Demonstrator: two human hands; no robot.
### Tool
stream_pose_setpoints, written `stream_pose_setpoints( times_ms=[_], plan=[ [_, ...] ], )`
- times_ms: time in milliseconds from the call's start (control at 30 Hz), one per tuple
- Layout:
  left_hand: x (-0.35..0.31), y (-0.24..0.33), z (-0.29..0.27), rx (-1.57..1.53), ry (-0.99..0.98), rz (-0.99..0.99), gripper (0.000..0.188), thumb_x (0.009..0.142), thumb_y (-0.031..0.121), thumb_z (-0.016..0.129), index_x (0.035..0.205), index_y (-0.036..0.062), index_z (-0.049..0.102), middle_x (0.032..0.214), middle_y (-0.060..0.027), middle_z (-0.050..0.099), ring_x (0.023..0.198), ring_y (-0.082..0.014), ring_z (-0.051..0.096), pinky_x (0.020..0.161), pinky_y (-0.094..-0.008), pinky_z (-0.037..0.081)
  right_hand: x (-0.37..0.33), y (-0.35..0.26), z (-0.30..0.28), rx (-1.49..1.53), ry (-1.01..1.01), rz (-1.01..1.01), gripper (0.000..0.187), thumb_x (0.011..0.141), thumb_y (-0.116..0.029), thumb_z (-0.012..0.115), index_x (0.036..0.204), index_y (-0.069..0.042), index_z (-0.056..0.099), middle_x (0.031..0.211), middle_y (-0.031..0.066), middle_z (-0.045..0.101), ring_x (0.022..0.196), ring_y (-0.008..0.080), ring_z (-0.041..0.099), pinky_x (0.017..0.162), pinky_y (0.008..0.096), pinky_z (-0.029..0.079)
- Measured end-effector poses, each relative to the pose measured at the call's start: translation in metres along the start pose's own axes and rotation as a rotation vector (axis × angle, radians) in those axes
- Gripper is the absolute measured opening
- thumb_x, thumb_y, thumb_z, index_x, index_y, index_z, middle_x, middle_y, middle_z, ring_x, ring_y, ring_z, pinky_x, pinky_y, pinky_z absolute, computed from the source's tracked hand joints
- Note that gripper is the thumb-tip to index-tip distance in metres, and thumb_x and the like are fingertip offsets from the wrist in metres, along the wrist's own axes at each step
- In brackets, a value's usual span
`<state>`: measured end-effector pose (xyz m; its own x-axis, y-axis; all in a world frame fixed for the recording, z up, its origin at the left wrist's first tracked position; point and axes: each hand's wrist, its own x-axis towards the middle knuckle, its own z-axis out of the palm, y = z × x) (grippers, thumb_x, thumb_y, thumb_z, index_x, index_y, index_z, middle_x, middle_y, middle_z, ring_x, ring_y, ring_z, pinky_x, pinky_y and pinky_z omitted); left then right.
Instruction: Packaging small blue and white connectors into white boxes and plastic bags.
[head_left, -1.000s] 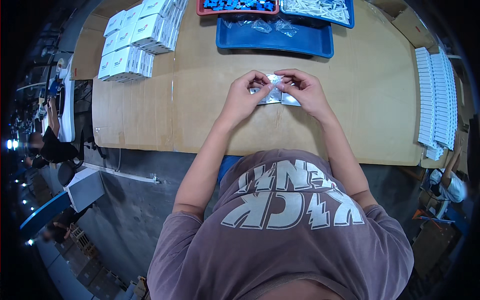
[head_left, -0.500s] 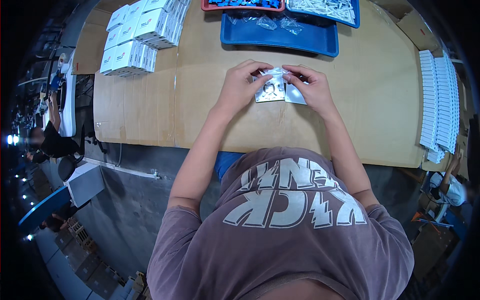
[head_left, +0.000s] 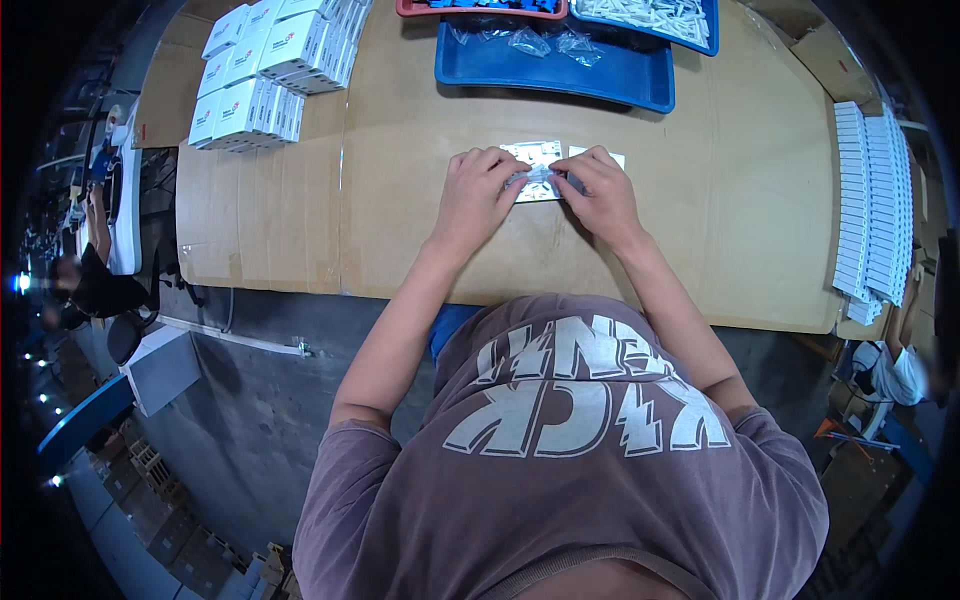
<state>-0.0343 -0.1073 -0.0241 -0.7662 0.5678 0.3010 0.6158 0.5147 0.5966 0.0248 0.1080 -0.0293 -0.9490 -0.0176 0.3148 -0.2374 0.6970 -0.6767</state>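
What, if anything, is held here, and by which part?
Apparently a small translucent piece: left end in the left hand, right end in the right hand.

Bright, fairly even light falls on the cardboard tabletop (head_left: 720,200), apparently from above, leaving a soft shadow along the near edge of the blue tray (head_left: 555,75). The silvery flat piece (head_left: 545,152) throws back a white glare that swallows its fine detail; the clear plastic bags (head_left: 530,42) glint. The grey floor (head_left: 260,400) lies dim. Small lights (head_left: 22,283) flare at far left. Fisheye distortion bows the tabletop's edges, the corners sink into black, and the outer surroundings look soft.
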Motion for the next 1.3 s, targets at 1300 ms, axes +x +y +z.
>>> stream_pose_setpoints(
  times_ms=[1300],
  plan=[
    [-0.012,-0.021,0.007,-0.061,0.032,0.197,0.019,0.085,0.016,0.078,0.101,0.0066,0.073,0.106,-0.0045,0.073,0.098,-0.0251,0.066,0.086,-0.0380,0.050,0.008,-0.019,-0.002,-0.285,-0.159,0.113,0.011,0.084,-0.011,0.073,0.094,-0.006,0.075,0.099,0.0076,0.069,0.091,0.0298,0.065,0.081,0.0434,0.052]
  ],
)
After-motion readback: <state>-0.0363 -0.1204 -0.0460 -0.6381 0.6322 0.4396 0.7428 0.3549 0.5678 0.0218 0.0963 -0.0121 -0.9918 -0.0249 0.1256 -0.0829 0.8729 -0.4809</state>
